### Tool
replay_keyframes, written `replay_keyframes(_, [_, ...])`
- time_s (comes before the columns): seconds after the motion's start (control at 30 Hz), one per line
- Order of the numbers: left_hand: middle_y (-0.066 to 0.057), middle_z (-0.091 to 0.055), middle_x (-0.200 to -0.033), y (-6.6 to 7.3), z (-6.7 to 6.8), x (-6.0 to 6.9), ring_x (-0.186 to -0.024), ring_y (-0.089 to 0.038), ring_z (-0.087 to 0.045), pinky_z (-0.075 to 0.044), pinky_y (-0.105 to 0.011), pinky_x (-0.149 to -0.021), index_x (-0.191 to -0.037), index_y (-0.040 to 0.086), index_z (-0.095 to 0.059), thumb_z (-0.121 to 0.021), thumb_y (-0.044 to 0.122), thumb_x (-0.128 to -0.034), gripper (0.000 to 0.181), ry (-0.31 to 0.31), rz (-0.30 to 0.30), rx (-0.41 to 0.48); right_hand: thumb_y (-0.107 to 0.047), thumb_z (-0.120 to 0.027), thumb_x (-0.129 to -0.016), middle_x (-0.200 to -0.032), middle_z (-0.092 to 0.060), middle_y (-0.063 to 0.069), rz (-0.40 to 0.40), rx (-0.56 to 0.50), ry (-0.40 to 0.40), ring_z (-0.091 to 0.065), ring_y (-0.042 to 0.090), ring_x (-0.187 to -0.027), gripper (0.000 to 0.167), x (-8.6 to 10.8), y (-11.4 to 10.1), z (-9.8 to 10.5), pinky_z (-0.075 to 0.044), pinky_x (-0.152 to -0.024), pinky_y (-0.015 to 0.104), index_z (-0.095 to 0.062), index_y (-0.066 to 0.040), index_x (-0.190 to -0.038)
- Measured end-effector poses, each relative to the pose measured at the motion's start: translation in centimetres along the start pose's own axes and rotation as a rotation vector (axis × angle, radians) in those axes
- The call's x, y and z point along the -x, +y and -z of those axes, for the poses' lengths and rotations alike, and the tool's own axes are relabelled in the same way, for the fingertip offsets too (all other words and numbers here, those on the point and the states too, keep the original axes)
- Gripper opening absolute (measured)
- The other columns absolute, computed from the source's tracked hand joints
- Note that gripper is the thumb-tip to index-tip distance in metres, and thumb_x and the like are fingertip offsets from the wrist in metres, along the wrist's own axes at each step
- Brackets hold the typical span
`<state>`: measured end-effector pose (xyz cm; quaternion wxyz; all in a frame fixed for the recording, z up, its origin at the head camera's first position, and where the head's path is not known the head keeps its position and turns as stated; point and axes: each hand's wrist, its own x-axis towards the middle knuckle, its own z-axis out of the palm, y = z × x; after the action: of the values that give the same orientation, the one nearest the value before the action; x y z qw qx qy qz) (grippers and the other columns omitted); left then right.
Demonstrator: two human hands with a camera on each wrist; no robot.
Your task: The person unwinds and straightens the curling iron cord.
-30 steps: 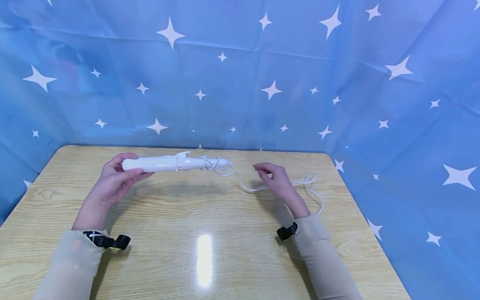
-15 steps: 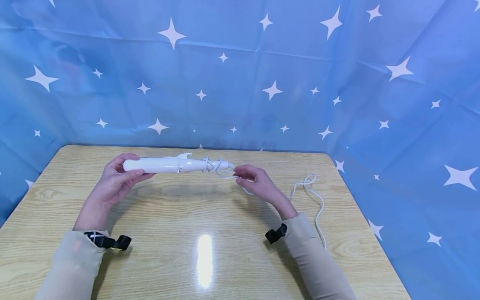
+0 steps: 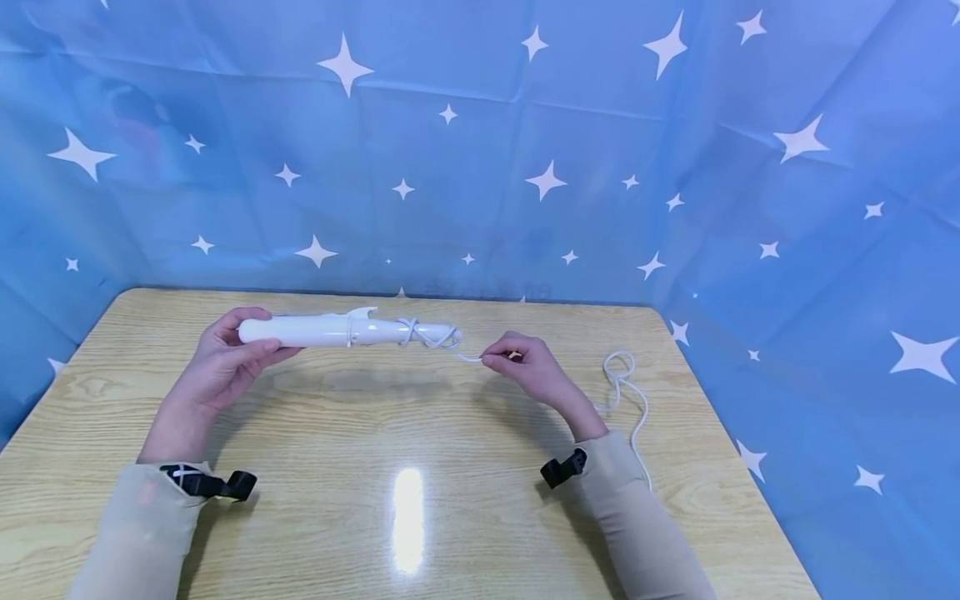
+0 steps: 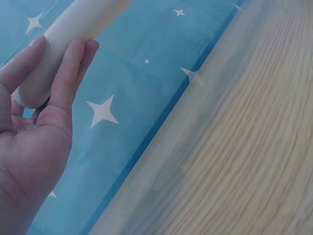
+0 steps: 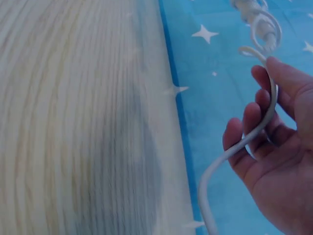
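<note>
My left hand (image 3: 225,358) grips the thick rounded end of a white wand that looks like a curling iron (image 3: 318,330). It is held level above the table, with a small curved tab near its middle. White cord (image 3: 408,332) is wound around its narrower right end. Just right of that end, my right hand (image 3: 532,367) pinches the cord between thumb and index finger. In the right wrist view the cord (image 5: 222,159) runs down past the other fingers. The left wrist view has the thick end (image 4: 54,58) lying between thumb and fingers.
The loose cord (image 3: 637,433) makes a small loop on the right of the wooden table (image 3: 315,500), and part of it passes behind the right forearm. A blue star-patterned cloth (image 3: 480,150) hangs behind the table and along its sides.
My right hand has moved left to the wound end, taken hold of the cord and drawn back slightly right. The loose cord has shifted. My left hand stays almost still.
</note>
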<state>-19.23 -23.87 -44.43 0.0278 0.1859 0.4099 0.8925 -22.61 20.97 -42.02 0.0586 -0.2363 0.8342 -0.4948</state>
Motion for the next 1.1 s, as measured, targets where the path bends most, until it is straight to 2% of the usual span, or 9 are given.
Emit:
replay_keyframes(0.33, [-0.020,-0.045,-0.127,0.2,0.2,0.0,-0.116,-0.028,-0.060,-0.058,-0.047,-0.095,-0.118,0.000,-0.069,-0.042,-0.030,-0.0937,0.047,-0.015,0.001,0.000,-0.013,-0.066,-0.102,-0.098,-0.066,0.006,-0.023,0.041,0.069,-0.056,0.023,-0.080,0.016,1.5,0.6,3.0,-0.050,-0.063,0.027,-0.076,-0.002,-0.106])
replay_keyframes(0.63, [-0.018,-0.048,-0.126,0.3,0.0,-0.2,-0.116,-0.027,-0.060,-0.058,-0.046,-0.094,-0.116,0.001,-0.069,-0.044,-0.029,-0.0939,0.045,-0.016,0.006,-0.038,-0.010,-0.061,-0.105,-0.096,-0.064,0.010,-0.050,0.053,0.197,-0.057,0.028,-0.078,0.019,1.9,1.7,4.6,-0.048,-0.060,0.025,-0.073,0.003,-0.110])
replay_keyframes(0.8, [-0.017,-0.049,-0.124,0.3,0.0,-0.2,-0.115,-0.027,-0.060,-0.059,-0.046,-0.094,-0.117,-0.001,-0.068,-0.043,-0.030,-0.0937,0.044,-0.003,-0.015,-0.040,-0.004,-0.060,-0.104,-0.095,-0.063,0.011,-0.046,0.027,0.227,-0.056,0.036,-0.079,0.019,2.4,0.0,5.0,-0.051,-0.061,0.029,-0.069,0.012,-0.110])
replay_keyframes(0.87, [-0.017,-0.049,-0.125,0.2,-0.1,-0.3,-0.115,-0.027,-0.061,-0.059,-0.047,-0.094,-0.117,-0.002,-0.067,-0.042,-0.030,-0.0939,0.044,0.001,-0.029,-0.031,-0.002,-0.061,-0.103,-0.092,-0.063,0.011,-0.046,0.028,0.225,-0.056,0.035,-0.078,0.019,2.6,-0.8,5.1,-0.051,-0.062,0.029,-0.068,0.014,-0.109])
replay_keyframes(0.97, [-0.019,-0.047,-0.126,0.2,-0.1,-0.3,-0.115,-0.029,-0.062,-0.059,-0.047,-0.093,-0.117,-0.003,-0.067,-0.041,-0.030,-0.0937,0.044,0.009,-0.051,0.004,-0.003,-0.061,-0.103,-0.090,-0.062,0.010,-0.063,0.043,0.210,-0.056,0.025,-0.075,0.019,2.7,-0.7,5.1,-0.048,-0.060,0.026,-0.069,0.013,-0.109])
replay_keyframes(1.07, [-0.021,-0.046,-0.127,0.3,-0.1,-0.4,-0.114,-0.030,-0.062,-0.059,-0.048,-0.092,-0.117,-0.004,-0.068,-0.040,-0.031,-0.0933,0.046,0.014,-0.065,0.034,-0.005,-0.061,-0.103,-0.091,-0.063,0.011,-0.084,0.062,0.200,-0.054,0.017,-0.076,0.019,2.8,-0.4,5.0,-0.046,-0.060,0.025,-0.070,0.011,-0.109])
replay_keyframes(1.1, [-0.021,-0.045,-0.127,0.4,-0.1,-0.4,-0.114,-0.031,-0.062,-0.059,-0.048,-0.092,-0.117,-0.005,-0.067,-0.039,-0.032,-0.0931,0.046,0.013,-0.066,0.038,-0.006,-0.061,-0.104,-0.092,-0.063,0.013,-0.099,0.064,0.199,-0.054,0.017,-0.077,0.020,2.6,0.3,5.1,-0.047,-0.061,0.025,-0.070,0.011,-0.110])
